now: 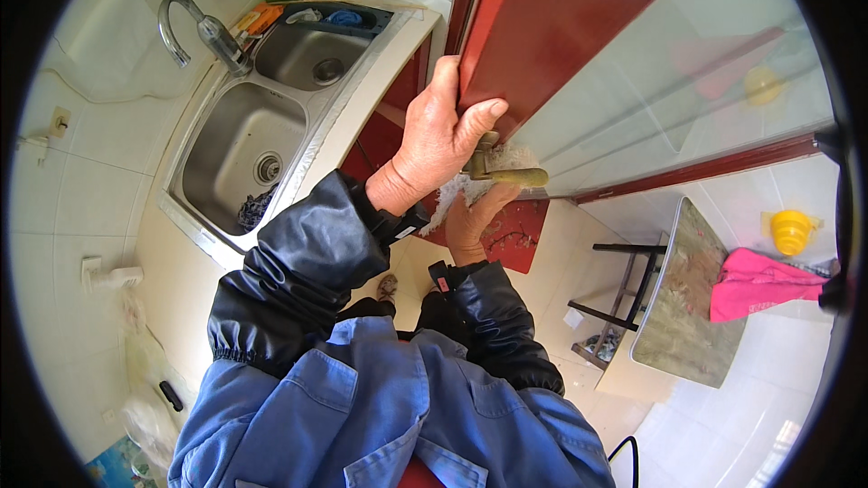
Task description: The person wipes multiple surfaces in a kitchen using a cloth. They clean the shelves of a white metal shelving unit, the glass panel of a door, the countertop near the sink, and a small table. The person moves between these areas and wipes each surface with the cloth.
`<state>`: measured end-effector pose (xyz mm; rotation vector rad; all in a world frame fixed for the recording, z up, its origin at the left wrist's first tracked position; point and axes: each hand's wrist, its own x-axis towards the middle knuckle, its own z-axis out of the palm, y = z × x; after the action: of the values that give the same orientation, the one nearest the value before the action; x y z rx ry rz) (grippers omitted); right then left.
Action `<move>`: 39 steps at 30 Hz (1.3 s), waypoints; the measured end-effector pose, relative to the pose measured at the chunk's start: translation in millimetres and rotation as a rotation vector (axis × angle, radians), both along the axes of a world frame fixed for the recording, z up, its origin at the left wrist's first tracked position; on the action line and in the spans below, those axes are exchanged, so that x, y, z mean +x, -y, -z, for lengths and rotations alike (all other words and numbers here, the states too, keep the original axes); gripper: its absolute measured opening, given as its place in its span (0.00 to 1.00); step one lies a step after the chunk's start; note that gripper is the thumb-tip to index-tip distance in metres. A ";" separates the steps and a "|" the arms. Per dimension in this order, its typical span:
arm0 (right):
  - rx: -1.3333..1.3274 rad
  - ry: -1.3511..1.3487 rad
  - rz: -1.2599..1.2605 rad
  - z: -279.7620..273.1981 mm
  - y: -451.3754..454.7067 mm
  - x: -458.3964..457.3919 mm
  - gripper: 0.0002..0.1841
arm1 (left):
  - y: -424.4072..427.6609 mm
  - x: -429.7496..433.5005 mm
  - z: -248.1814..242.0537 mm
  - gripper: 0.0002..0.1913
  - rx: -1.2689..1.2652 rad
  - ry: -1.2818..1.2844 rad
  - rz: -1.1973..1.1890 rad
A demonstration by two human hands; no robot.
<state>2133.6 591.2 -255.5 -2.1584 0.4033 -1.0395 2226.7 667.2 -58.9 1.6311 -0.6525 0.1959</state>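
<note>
My left hand (444, 125) grips the edge of a red-framed door (536, 20) with a glass pane, its thumb on the frame's face. Just below it, a brass-coloured lever door handle (519, 177) sticks out. My right hand (475, 220) is under the handle, its fingers partly hidden behind it. It holds a whitish, shaggy cloth (451, 195), which shows on both sides of the handle and lies against the door near it.
To the left, a counter holds a double steel sink (247, 142) with a faucet (217, 37). A red mat (522, 234) lies on the floor. At the right stand a small table (692, 298) with a pink cloth (759, 285) and a black-legged stool or rack (627, 285).
</note>
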 end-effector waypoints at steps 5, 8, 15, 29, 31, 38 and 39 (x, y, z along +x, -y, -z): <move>-0.053 0.066 0.041 31.4 -5.0 -0.1 0.53 | -1.6 -3.9 -1.8 0.28 0.053 0.061 0.004; 0.019 0.042 0.087 72.5 -3.6 3.5 0.52 | -2.4 -4.7 -2.5 0.28 0.080 0.078 0.000; 0.395 -0.173 0.101 100.0 0.6 -24.2 0.42 | -4.4 -1.0 -2.2 0.28 0.115 0.106 0.014; 0.714 -0.053 0.373 107.9 59.9 -1.9 0.41 | -12.4 -19.4 2.9 0.23 0.039 0.101 0.017; 0.523 0.104 0.306 92.0 75.5 -11.2 0.44 | -12.1 -18.2 4.5 0.23 0.033 0.092 0.017; 0.314 0.149 0.498 69.8 91.9 11.7 0.41 | -13.9 -25.7 15.6 0.23 -0.105 0.073 0.011; 0.398 0.090 0.486 80.0 92.1 12.8 0.40 | -16.0 -24.3 17.4 0.25 -0.101 0.063 -0.002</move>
<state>2146.4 499.1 -335.5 -1.6857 1.0344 -1.1876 2202.3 683.2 -76.4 1.5334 -0.6789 0.2783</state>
